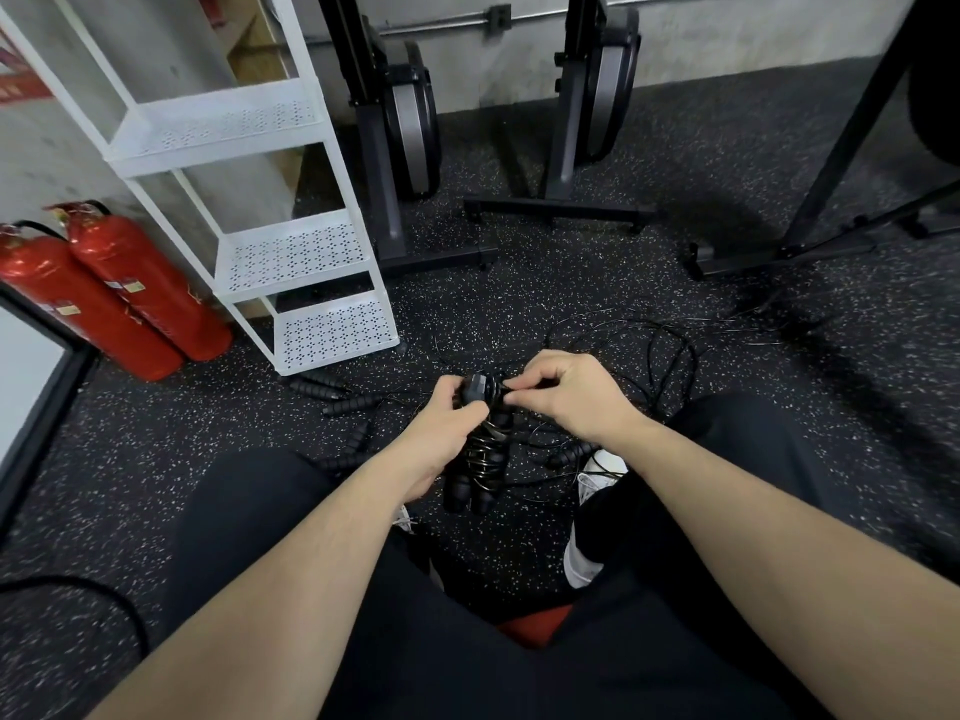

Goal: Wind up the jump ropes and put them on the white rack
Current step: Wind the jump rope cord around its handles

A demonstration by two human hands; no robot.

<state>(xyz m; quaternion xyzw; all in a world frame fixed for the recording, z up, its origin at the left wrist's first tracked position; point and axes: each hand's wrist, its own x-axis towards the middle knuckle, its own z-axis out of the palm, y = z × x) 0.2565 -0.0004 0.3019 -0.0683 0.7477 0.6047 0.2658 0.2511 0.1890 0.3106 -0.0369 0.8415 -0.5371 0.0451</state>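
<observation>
while left hand (447, 407) grips the wound rope bundle (480, 459), right fingers (519, 394) pinch its cord end; white rack (291, 252) bare, loose ropes (649, 345) beyond fingers.

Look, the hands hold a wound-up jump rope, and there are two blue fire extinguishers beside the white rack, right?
Not quite: the head view shows the fire extinguishers are red, not blue. The hands do hold a wound-up jump rope, and the extinguishers stand beside the white rack.

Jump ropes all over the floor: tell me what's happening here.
A seated person is winding one jump rope around its paired handles. The left hand grips the bundle; the right hand pinches the cord at its top. More loose ropes and handles lie tangled on the floor. The white rack beside them holds nothing visible yet.
</observation>
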